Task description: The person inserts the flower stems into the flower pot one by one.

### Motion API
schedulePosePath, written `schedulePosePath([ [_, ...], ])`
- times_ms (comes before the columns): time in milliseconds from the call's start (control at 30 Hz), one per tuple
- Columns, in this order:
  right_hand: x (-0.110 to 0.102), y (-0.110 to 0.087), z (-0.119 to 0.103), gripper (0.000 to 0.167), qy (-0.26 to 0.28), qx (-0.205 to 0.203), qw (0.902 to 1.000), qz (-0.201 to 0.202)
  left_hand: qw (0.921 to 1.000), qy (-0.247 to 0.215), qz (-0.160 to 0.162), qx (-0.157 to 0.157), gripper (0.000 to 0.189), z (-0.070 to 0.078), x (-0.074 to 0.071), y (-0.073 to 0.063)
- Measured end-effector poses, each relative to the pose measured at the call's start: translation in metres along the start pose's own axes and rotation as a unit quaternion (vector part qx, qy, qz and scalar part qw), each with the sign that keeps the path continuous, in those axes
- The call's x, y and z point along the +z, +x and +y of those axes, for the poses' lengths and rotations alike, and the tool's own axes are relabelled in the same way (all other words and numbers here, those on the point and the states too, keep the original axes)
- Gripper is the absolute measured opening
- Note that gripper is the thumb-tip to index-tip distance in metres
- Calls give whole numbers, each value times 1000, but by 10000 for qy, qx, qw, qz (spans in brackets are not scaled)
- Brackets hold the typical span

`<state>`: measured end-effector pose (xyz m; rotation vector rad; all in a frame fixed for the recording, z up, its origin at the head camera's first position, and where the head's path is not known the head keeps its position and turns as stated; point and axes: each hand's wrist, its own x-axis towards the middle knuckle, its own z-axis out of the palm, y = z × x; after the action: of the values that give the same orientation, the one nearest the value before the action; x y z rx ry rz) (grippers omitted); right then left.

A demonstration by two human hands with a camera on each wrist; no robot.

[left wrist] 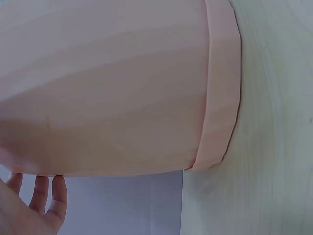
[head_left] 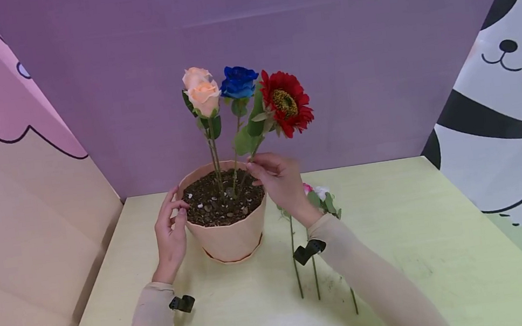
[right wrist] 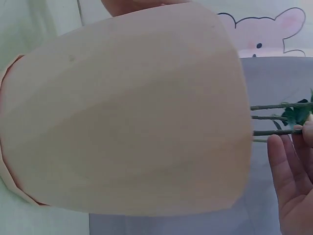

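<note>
A pale pink flower pot [head_left: 228, 237] full of dark soil [head_left: 208, 207] stands on the table. Two peach roses [head_left: 204, 96] and a blue rose [head_left: 239, 83] rise from the soil. My right hand [head_left: 282, 179] pinches the stem of a red sunflower [head_left: 285, 103] just above the rim; its bloom leans right. From the right wrist view, thumb and fingers [right wrist: 281, 161] meet on one green stem [right wrist: 274, 132] beside the others. My left hand [head_left: 172, 234] rests against the pot's left side, fingertips at the rim. In the left wrist view, its slightly bent fingers [left wrist: 57, 196] touch the pot wall.
Several cut flowers [head_left: 322, 199] lie on the table right of the pot, partly hidden under my right forearm, their stems [head_left: 316, 278] pointing toward me. A purple backdrop [head_left: 351, 65] stands behind the table [head_left: 423, 252], with printed panels on both sides.
</note>
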<state>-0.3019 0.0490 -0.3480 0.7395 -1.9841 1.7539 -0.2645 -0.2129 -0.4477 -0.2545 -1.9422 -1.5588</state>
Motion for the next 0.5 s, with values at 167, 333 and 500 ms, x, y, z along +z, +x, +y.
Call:
schedulePosePath([
  [167, 8, 0, 2, 21, -593, 238, 9972, -392, 10000, 1, -5, -67, 26, -1, 0, -2],
  [333, 19, 5, 6, 19, -1019, 61, 9937, -468, 10000, -20, 13, -40, 26, 0, 1, -1],
  [500, 32, 11, 14, 16, -1442, -477, 9880, -264, 10000, 5, 46, -38, 25, 1, 2, -1],
])
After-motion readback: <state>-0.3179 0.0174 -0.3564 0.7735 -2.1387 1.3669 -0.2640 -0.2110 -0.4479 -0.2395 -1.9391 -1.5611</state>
